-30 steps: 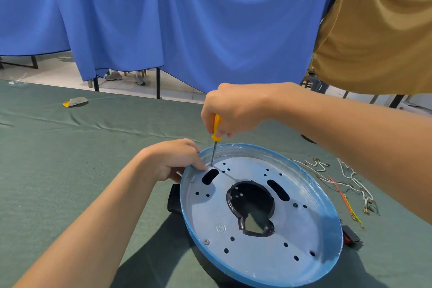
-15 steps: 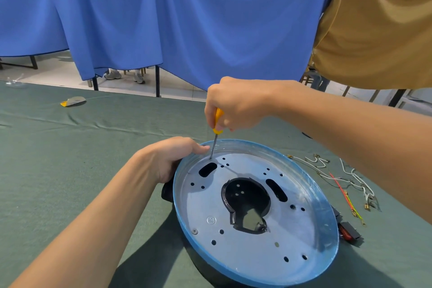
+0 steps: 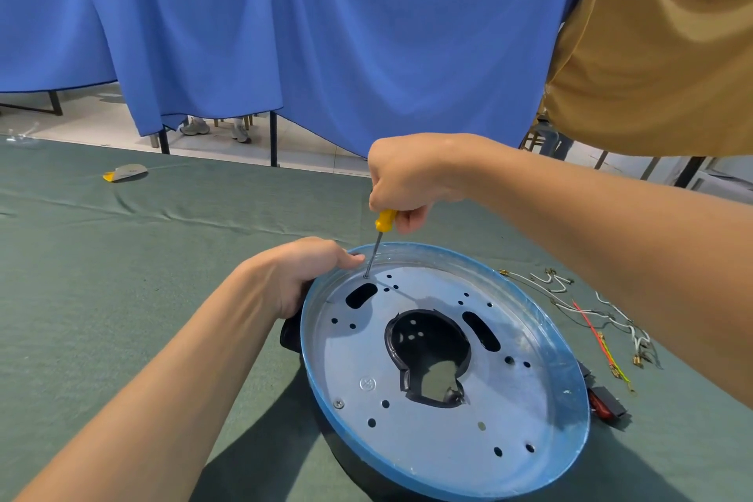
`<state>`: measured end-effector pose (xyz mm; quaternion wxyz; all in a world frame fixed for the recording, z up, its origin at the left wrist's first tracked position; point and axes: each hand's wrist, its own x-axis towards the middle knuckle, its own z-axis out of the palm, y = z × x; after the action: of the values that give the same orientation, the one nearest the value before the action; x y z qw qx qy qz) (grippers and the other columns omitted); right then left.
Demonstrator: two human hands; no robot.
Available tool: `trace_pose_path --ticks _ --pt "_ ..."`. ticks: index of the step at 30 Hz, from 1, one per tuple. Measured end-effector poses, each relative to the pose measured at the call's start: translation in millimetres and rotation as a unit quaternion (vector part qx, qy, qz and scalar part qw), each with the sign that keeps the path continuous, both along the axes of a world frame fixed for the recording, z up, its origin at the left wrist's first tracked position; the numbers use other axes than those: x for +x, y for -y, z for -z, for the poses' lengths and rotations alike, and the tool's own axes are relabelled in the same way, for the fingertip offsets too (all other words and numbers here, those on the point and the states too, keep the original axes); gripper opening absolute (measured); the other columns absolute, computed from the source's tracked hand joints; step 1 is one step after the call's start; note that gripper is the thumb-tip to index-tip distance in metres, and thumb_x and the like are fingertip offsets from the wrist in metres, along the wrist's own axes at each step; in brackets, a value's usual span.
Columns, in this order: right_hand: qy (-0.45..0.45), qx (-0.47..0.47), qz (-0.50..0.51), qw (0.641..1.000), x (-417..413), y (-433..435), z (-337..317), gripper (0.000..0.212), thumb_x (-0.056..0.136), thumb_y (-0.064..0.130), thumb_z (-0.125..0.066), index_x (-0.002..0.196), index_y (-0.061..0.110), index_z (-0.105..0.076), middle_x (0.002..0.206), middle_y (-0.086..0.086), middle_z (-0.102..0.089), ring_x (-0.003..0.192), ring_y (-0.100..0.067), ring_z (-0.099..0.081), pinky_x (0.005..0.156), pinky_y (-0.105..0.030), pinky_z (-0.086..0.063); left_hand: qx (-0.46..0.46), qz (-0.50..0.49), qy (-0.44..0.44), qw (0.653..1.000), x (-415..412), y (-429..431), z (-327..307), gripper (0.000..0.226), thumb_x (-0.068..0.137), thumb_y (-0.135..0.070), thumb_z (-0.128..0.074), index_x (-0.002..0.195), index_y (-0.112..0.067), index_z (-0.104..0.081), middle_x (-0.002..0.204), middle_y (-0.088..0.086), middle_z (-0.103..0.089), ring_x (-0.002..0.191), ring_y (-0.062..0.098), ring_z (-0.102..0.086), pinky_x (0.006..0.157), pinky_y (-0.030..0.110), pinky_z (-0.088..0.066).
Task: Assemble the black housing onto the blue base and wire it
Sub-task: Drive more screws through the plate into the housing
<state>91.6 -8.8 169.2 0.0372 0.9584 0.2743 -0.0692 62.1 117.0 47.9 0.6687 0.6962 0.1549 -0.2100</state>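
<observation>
Round blue-rimmed metal base [image 3: 564, 371] sits tilted atop black plastic housing [image 3: 290, 332], centre-near on green cloth table [image 3: 102, 298]. R hand [image 3: 407, 179] grips yellow-handled screwdriver [image 3: 378, 242], tip at a hole nr far-left rim. L hand [image 3: 295, 277] grips that rim. Loose wires [image 3: 591, 312] lie right.

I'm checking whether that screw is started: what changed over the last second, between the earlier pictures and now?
The left hand drew its fingertips back from beside the screwdriver tip to the blue base rim, which it grips. The right hand still holds the screwdriver, tip in the same hole near the rim; the wires lie as before.
</observation>
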Motion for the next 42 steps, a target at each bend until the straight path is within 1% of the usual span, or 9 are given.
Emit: trace_pose_path --ticks 6,11,16,20,26,29,34,38,42 --pt "0.014 -0.088 -0.043 0.995 -5.8 -1.9 -3.7 0.033 0.091 0.017 -0.050 0.060 0.012 -0.059 0.050 0.003 -0.063 0.056 -0.022 -0.057 0.061 -0.027 -0.047 -0.001 0.003 0.008 1.000 -0.5 0.5 1.2 0.027 0.096 -0.023 -0.061 0.111 -0.002 -0.067 0.075 0.016 -0.071 0.051 0.026 -0.065 0.047 0.032 -0.054" --pt "0.060 -0.130 -0.142 0.980 -12.0 -2.8 -5.2 0.015 0.090 0.022 -0.062 0.089 0.013 -0.074 0.075 -0.001 -0.072 0.074 -0.014 -0.063 0.060 -0.023 -0.048 -0.007 -0.003 0.014 1.000 0.4 1.0 3.1 0.027 0.095 -0.020 -0.061 0.112 -0.001 -0.068 0.077 0.016 -0.072 0.052 0.026 -0.066 0.048 0.032 -0.055" --pt "0.046 -0.115 -0.100 0.987 -11.4 -10.0 -3.1 0.041 0.095 0.019 -0.051 0.056 0.011 -0.056 0.051 0.001 -0.066 0.059 -0.019 -0.064 0.062 -0.028 -0.053 -0.012 -0.001 0.015 1.000 0.6 1.4 3.0 0.027 0.096 -0.020 -0.060 0.113 -0.001 -0.067 0.073 0.015 -0.071 0.048 0.026 -0.065 0.046 0.031 -0.054" --pt "-0.018 -0.065 -0.008 0.998 -4.3 -16.9 -1.3 0.035 0.097 0.010 -0.040 0.069 0.001 -0.059 0.052 -0.005 -0.066 0.041 -0.016 -0.047 0.045 -0.019 -0.041 -0.016 0.001 0.018 1.000 1.5 -0.1 4.3 0.029 0.096 -0.021 -0.060 0.118 -0.002 -0.066 0.081 0.016 -0.072 0.053 0.027 -0.066 0.050 0.032 -0.055" --pt "-0.021 -0.114 -0.044 0.992 -4.5 -4.8 -12.1 0.026 0.088 0.031 -0.069 0.076 0.011 -0.059 0.061 0.000 -0.059 0.044 -0.009 -0.053 0.047 -0.019 -0.041 -0.014 -0.002 0.020 1.000 2.6 -1.1 5.5 0.030 0.095 -0.021 -0.062 0.116 -0.001 -0.066 0.081 0.017 -0.073 0.055 0.027 -0.067 0.051 0.033 -0.055" --pt "0.045 -0.107 -0.113 0.987 -2.0 1.6 -11.8 0.015 0.083 0.029 -0.073 0.085 0.015 -0.070 0.070 0.001 -0.068 0.067 -0.012 -0.063 0.050 -0.021 -0.041 -0.019 0.000 0.018 1.000 3.0 -1.2 5.6 0.028 0.095 -0.021 -0.061 0.116 -0.002 -0.066 0.080 0.016 -0.073 0.055 0.027 -0.067 0.052 0.033 -0.055" --pt "0.071 -0.107 -0.145 0.981 0.5 3.1 -5.9 0.022 0.087 0.031 -0.067 0.076 0.013 -0.073 0.060 0.005 -0.066 0.064 0.000 -0.049 0.054 -0.023 -0.046 -0.018 -0.003 0.021 1.000 3.3 0.3 6.1 0.023 0.095 -0.018 -0.061 0.109 -0.001 -0.067 0.073 0.015 -0.072 0.050 0.026 -0.066 0.048 0.031 -0.054" --pt "0.075 -0.091 -0.128 0.985 1.2 -2.7 0.6 0.037 0.091 0.030 -0.058 0.057 0.014 -0.059 0.046 0.007 -0.061 0.066 -0.017 -0.063 0.061 -0.031 -0.053 -0.002 0.007 0.026 1.000 4.5 0.0 7.6 0.027 0.094 -0.013 -0.060 0.115 0.002 -0.066 0.085 0.019 -0.072 0.058 0.029 -0.067 0.054 0.034 -0.056" --pt "0.047 -0.112 -0.087 0.989 0.8 -3.4 -4.7 0.034 0.092 0.034 -0.054 0.068 0.012 -0.064 0.059 0.002 -0.069 0.065 -0.022 -0.066 0.059 -0.027 -0.052 0.018 0.004 0.027 0.999 3.9 0.9 6.5 0.027 0.091 -0.012 -0.061 0.115 0.001 -0.066 0.085 0.020 -0.073 0.057 0.030 -0.068 0.052 0.034 -0.055"
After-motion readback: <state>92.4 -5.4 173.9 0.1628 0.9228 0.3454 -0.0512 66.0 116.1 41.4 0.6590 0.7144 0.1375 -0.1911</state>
